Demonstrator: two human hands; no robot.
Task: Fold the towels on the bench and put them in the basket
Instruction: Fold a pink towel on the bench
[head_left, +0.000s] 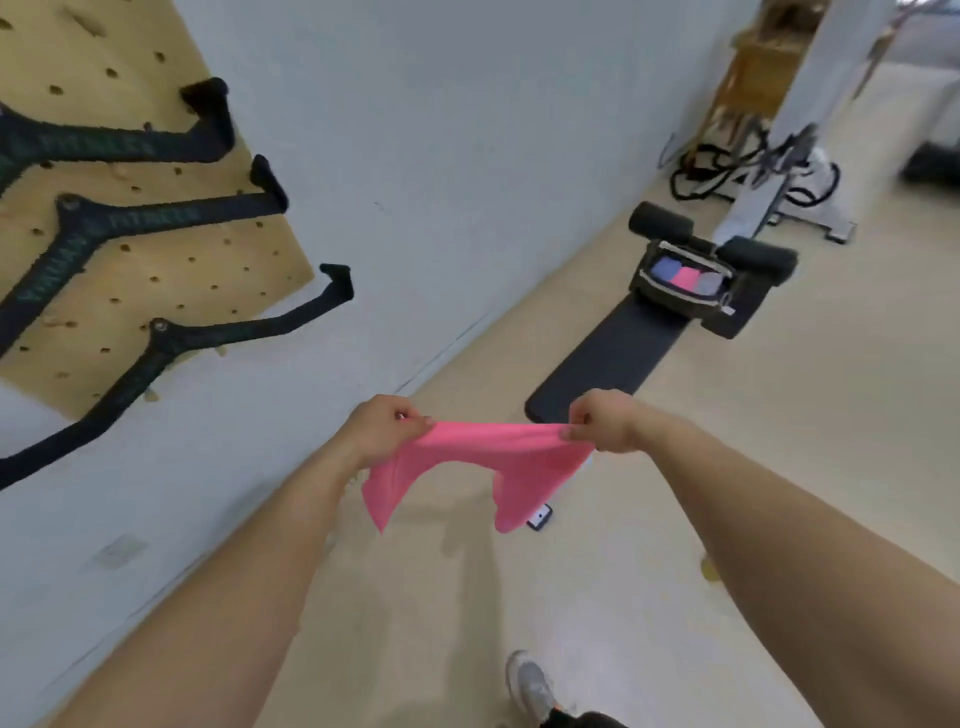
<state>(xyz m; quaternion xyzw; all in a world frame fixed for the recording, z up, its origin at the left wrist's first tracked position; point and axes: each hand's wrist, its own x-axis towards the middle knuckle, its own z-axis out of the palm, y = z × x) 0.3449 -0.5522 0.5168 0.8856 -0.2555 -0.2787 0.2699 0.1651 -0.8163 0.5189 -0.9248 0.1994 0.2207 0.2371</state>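
Task judged well along: a blue folded towel (666, 270), a pink folded towel (687, 279) & a grey folded towel (709, 283) are seen packed side by side in the basket (675, 307), which is set at the far end of the bench (608, 358). One loose pink towel (483, 457) is left; it is held up in the air just before the bench's near end, unfolded, w/ two corners hanging down. Its top edge is pinched at either end by the left hand (387, 423) & the right hand (605, 421), fingers curled tight on the cloth. Folding & the basket drop are not yet done.
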